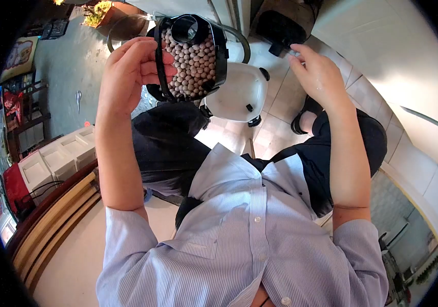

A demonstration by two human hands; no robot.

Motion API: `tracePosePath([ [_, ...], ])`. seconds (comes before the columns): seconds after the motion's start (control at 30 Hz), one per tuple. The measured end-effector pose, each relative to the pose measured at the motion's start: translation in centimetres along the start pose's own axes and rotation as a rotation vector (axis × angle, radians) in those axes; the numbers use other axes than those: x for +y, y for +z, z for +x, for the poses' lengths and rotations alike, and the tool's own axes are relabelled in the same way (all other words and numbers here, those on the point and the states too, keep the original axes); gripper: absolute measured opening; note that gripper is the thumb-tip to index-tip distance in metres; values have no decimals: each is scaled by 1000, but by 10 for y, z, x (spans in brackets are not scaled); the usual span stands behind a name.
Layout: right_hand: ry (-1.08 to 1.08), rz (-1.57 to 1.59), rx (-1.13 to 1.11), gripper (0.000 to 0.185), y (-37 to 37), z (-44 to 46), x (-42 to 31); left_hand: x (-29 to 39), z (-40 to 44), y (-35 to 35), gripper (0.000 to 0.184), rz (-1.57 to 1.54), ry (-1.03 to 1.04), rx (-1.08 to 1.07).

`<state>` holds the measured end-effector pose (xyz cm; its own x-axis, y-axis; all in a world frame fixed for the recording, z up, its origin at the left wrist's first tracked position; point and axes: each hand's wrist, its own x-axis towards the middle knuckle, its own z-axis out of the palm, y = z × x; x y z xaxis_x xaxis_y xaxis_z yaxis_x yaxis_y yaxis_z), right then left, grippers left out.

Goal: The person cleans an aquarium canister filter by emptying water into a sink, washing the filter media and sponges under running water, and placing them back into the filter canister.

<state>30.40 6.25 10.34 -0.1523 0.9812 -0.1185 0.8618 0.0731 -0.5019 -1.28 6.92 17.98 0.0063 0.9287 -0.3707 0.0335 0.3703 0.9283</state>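
My left hand (pixel 139 62) grips the rim of a black container (pixel 220 56), its fingers reaching inside over the edge. Round brownish balls (pixel 193 64) fill the container around a black tube (pixel 184 29). On the right, my right hand (pixel 315 69) is raised with thumb and forefinger close together near a black object (pixel 282 30); whether something small is between the fingertips cannot be made out. Below the container, a white tub (pixel 239 94) on black feet stands on the floor, with a small black piece (pixel 249 108) in it.
A potted plant (pixel 121 23) stands at the upper left. Scissors (pixel 78 101) lie on the grey floor. White trays (pixel 55 162) and curved wooden slats (pixel 60 225) are at the left. A white cabinet (pixel 408 51) rises at the right, above the tiled floor (pixel 275 123).
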Motion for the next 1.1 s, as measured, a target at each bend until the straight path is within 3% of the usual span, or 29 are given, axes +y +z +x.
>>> tracePosePath([
  [0.2,-26,-2,25,37,2,3,-1,-3,-3,17,26,60,-65,11],
  [0.6,-12,-6,24,35,5,4,3,-67,-1,60,24,143,-321,-180],
  [1.1,-54,9,18,37,-3,2,3,-137,20,82,16,265,-358,-164],
])
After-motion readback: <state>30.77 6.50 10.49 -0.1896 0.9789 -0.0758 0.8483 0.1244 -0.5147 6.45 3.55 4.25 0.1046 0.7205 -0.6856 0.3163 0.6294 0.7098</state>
